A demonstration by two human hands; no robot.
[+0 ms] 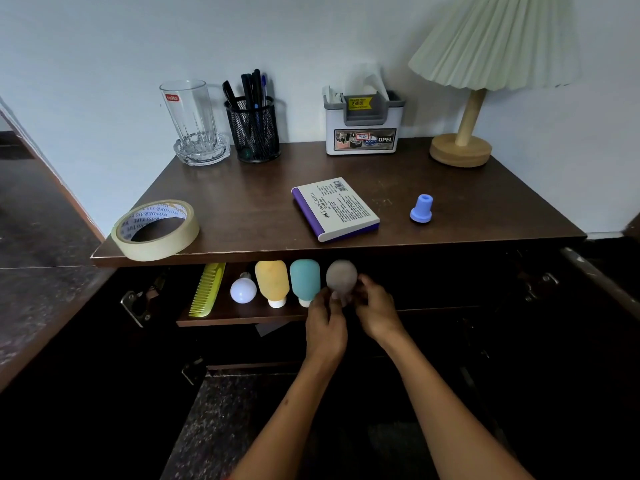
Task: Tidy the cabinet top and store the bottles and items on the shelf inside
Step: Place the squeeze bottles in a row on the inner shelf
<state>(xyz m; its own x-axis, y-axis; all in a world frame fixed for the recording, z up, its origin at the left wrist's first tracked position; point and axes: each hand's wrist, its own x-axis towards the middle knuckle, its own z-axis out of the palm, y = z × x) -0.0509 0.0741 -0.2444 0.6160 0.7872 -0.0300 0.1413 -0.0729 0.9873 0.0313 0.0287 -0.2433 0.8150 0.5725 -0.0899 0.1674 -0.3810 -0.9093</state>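
A grey squeeze bottle [341,276] lies on the inner shelf [242,315] below the brown cabinet top [263,199]. Both my hands are at its near end: my left hand [325,318] pinches it from the left, and my right hand [375,308] curls around its right side. To its left lie a teal bottle [304,278], a yellow bottle [272,280], a white bulb [243,289] and a yellow-green comb [207,289]. On the top sit a tape roll [156,230], a purple-and-white box [335,208] and a small blue cap [421,208].
Along the wall stand a glass [190,109] in a glass dish, a mesh pen holder [254,128], a white tissue holder [363,124] and a lamp [464,133]. The cabinet doors hang open, with a hinge [138,303] at the left. Dark granite floor lies below.
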